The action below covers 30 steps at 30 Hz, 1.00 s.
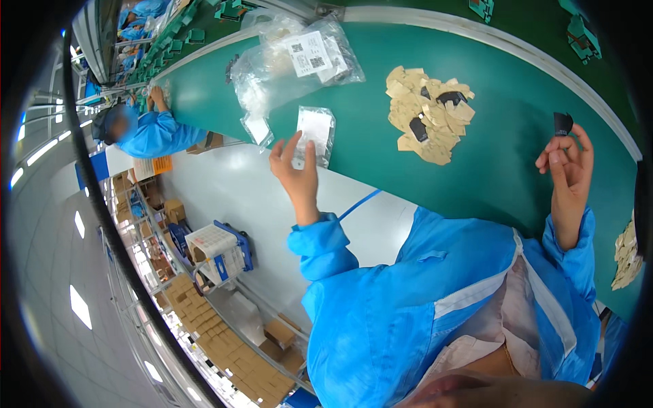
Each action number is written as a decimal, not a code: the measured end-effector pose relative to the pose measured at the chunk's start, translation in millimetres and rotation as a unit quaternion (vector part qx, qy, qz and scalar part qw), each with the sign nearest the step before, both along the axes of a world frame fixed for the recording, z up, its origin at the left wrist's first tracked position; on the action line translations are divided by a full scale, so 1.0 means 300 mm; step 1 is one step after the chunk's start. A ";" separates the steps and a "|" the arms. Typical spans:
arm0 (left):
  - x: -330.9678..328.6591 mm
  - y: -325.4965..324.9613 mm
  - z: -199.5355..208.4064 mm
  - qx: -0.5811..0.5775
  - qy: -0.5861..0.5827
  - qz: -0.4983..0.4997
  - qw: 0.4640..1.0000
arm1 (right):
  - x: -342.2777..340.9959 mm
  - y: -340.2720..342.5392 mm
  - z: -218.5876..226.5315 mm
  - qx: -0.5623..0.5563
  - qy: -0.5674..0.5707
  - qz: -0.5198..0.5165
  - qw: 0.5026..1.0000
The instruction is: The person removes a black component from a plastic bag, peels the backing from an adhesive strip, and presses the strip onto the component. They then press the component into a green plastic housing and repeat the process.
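My left hand (299, 178) is raised at the near edge of the green bench, its fingers spread apart. Its fingertips overlap a small clear plastic bag with a white sheet inside (316, 129); whether they touch it I cannot tell. To the right, my right hand (570, 170) holds up a small black piece (562, 124) at its fingertips, fingers curled. Between the hands lies a heap of torn beige paper scraps (428, 115), with a few black pieces (419, 129) on top.
A large clear plastic bag (272, 68) with white labels lies at the back left of the green bench (360, 109). More beige scraps (627, 255) lie at the far right. At left, another person in blue (156, 136) works at the bench. Green parts (583, 39) stand beyond the rail.
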State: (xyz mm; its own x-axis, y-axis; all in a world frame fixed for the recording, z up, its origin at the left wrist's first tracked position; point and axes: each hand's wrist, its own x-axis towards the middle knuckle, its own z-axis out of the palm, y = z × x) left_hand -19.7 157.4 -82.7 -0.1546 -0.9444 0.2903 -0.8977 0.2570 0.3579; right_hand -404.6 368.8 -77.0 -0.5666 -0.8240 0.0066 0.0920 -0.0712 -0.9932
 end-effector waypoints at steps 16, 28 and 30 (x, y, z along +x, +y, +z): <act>-0.007 -0.278 0.005 -0.191 0.011 0.089 0.978 | -0.014 -0.013 0.040 -0.015 0.035 -0.022 0.999; -0.144 -0.488 0.258 0.408 0.281 -0.186 0.848 | 0.021 -0.165 0.174 -0.055 0.058 0.148 0.986; -0.185 -0.485 0.262 0.355 0.150 -0.200 0.901 | 0.023 -0.235 0.180 -0.058 0.078 0.172 0.980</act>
